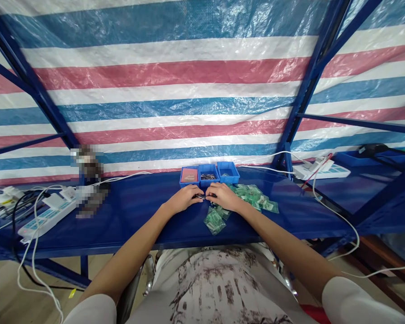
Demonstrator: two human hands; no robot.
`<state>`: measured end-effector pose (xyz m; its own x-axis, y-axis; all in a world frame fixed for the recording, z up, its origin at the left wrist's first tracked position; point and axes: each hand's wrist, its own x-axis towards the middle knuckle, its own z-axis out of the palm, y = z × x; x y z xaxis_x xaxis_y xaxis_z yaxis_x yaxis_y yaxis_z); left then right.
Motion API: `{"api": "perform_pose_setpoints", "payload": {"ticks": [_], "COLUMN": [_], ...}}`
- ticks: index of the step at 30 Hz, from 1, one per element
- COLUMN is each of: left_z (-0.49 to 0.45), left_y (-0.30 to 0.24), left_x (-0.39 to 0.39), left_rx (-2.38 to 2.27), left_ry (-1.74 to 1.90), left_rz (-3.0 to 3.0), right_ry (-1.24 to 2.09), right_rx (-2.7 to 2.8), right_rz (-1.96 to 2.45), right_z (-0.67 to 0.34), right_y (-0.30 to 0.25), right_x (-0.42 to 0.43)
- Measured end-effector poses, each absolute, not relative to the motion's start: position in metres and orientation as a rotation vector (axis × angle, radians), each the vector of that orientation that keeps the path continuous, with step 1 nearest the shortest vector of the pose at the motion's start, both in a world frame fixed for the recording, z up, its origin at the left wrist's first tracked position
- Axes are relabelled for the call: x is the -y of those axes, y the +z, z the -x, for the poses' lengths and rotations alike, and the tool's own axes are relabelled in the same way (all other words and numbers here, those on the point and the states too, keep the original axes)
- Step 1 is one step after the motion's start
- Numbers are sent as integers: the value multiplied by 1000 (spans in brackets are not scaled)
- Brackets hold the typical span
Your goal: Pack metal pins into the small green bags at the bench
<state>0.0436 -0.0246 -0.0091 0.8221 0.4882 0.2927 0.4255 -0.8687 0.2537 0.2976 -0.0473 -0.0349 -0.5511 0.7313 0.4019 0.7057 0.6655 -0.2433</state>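
My left hand (185,199) and my right hand (223,197) face each other over the blue table, just in front of the small bins. The fingers of both are closed, with small dark, shiny pieces (200,196) at the fingertips, too small to name. In the middle blue bin (208,182) lie many small metal pieces. To its left, a blue bin (189,183) holds something pink, and a third blue bin (230,179) sits on the right. Flat green-printed plastic packets (214,220) lie below my right hand, and a pile of similar packets (254,196) spreads to its right.
A white power strip (47,221) with cables lies on the left, near white bottles (10,194) and a blurred patch. Another power strip (334,171) is at the right. Blue metal posts (310,76) rise before a striped tarp (175,72).
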Motion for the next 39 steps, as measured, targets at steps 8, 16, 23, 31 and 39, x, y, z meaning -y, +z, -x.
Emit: {"api": "perform_pose_setpoints", "payload": {"ticks": [8, 16, 23, 31, 39], "left_z": [-29, -31, -27, -29, -34], "left_y": [-5, -11, -10, -18, -22], "left_x": [20, 17, 13, 7, 7], "left_rx": [-781, -751, -754, -761, -756], "left_ry": [473, 492, 448, 488, 483], "left_rz": [-2793, -2790, -2708, -2731, -2758], "right_ry": [97, 92, 118, 111, 125], "right_rx": [2398, 2398, 2391, 2394, 2365], "right_rz": [1112, 1140, 1169, 1164, 1271], "right_z": [-298, -295, -294, -294, -293], "right_y": [-37, -34, -32, -34, -38], "right_x": [45, 48, 51, 49, 46]}}
